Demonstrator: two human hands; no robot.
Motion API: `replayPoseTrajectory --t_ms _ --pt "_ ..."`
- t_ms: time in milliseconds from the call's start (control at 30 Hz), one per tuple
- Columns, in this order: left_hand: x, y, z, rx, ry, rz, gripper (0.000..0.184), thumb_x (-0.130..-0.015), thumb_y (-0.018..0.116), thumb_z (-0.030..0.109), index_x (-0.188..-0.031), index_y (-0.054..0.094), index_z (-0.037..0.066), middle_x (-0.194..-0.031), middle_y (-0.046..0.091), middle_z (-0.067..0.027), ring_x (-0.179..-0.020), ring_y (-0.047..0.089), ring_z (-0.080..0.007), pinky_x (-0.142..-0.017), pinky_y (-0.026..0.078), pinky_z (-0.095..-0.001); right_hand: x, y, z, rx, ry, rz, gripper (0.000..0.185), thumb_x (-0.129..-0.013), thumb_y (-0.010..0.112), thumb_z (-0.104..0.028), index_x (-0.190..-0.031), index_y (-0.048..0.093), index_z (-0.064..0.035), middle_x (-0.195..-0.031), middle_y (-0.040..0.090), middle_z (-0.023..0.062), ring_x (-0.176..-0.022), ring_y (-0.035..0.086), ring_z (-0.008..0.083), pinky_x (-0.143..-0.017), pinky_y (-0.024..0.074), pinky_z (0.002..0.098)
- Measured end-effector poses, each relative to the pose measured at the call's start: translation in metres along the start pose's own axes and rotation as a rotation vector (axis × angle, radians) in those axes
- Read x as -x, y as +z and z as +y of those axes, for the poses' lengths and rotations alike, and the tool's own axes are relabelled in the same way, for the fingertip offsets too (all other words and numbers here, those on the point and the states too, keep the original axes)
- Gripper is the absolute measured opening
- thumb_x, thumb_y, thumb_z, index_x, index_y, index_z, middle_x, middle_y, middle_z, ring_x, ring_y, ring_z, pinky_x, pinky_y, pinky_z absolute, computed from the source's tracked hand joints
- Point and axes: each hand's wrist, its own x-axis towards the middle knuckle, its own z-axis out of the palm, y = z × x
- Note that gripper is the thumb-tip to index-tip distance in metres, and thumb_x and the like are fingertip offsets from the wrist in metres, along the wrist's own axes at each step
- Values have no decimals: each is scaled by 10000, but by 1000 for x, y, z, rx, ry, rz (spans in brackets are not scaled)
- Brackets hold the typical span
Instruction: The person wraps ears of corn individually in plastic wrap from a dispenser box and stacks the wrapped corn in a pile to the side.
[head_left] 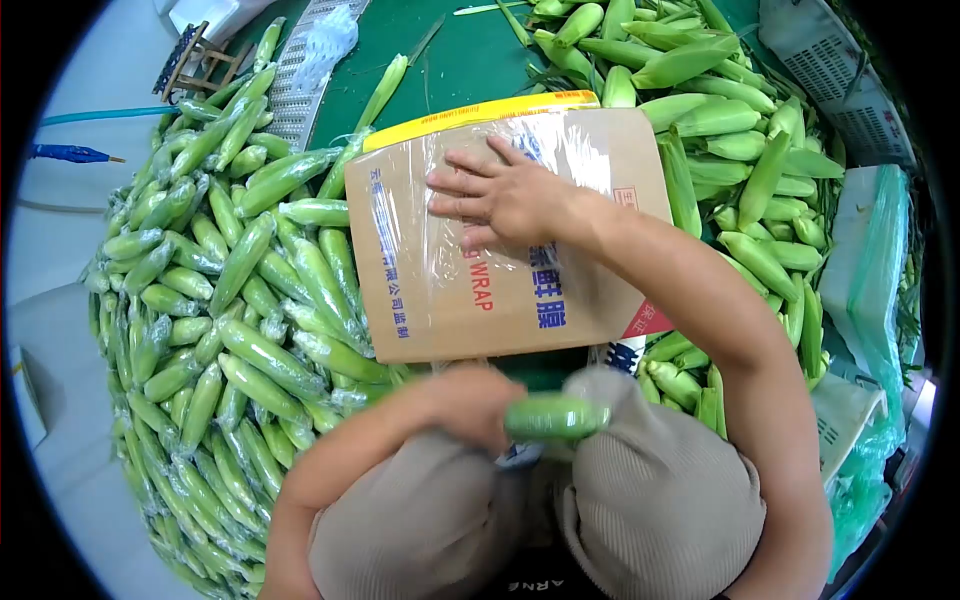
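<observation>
My right hand (500, 200) rests flat with spread fingers on the clear film that lies across the top of a cardboard box (420, 300). The box carries blue and red print, including the word WRAP, and a yellow flap edge (480, 112) at the far side. Close to my knees, my left hand (470, 405) is closed and blurred by motion. It grips one end of a green ear of corn (556, 416), whose shiny surface looks film-wrapped. The fingers on the ear are partly hidden.
A large heap of film-wrapped corn (240, 260) spreads along the left. Corn without film (730, 130) is piled on the right. White crates (840, 80) and green plastic (870, 400) stand beyond it. A crumpled clear film (325, 45) and a small wooden stool (205, 60) are at the back left.
</observation>
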Motion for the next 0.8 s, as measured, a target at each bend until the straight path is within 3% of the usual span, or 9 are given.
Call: replayPoseTrajectory --t_ms 67,133,300,400,500,533,600,733,800 --pt "-11 29 -20 291 -7 -41 505 -733 808 201 -1198 646 87 -1086 729 -163 -1047 697 -343 -909 539 -436 5 -19 -20 221 -29 -50 659 -954 654 -506 -1474 543 -116 -1560 493 120 -1494 401 308 -1232 290 522" --pt "-1 32 -37 328 84 -19 599 -729 810 182 -1282 603 83 -1167 698 -165 -1088 677 -333 -920 530 -424 38 -102 -78 -423 108 -431 737 -873 751 -529 -1412 566 -62 -1327 626 179 -1247 593 380 -1058 449 490" --pt "58 10 -56 509 339 394 836 -779 788 122 -1535 435 69 -1353 630 -152 -1208 633 -278 -1009 515 -363 122 -49 -136 -1075 432 -1098 802 -873 770 -588 -1407 513 -47 -1182 688 231 -1129 664 384 -981 510 453" --pt "86 -18 -57 664 254 737 859 -791 824 76 -1547 415 77 -1407 609 -158 -1286 603 -258 -1062 503 -369 146 -17 -139 -1394 539 -300 819 -861 815 -465 -1473 462 -50 -1341 597 139 -1278 555 245 -1082 443 396" --pt "24 -29 6 1511 954 1506 794 -807 846 97 -1500 460 64 -1420 598 -146 -1294 601 -249 -1057 518 -413 89 -30 -140 -1372 779 191 905 -811 796 -327 -1547 367 -20 -1443 502 140 -1361 480 264 -1144 386 408" --pt "-7 -30 6 1068 814 1762 657 -870 788 125 -1450 490 47 -1392 601 -140 -1223 629 -250 -1030 530 -427 66 -25 -134 -1256 682 325 907 -828 755 -305 -1574 324 -19 -1481 465 170 -1370 481 285 -1133 409 415" --pt "-16 -23 -24 1098 399 1739 554 -883 779 216 -1373 566 70 -1207 675 -108 -1086 681 -259 -925 557 -409 8 -38 -155 -1561 500 706 881 -870 693 -269 -1590 265 4 -1505 436 197 -1385 473 305 -1152 398 422" --pt "36 -14 -76 1485 982 1328 544 -995 595 365 -1432 531 48 -1374 617 -137 -1232 611 -299 -1058 491 -448 28 -28 -142 -1315 463 533 907 -963 688 -353 -1637 200 7 -1680 188 218 -1567 192 349 -1278 152 452" --pt "115 -34 -111 1419 1232 1385 576 -1051 503 440 -1462 514 37 -1458 589 -151 -1305 576 -319 -1125 459 -467 73 -50 -101 -923 564 659 814 -939 713 -335 -1582 330 -14 -1563 395 192 -1456 371 329 -1215 283 452"
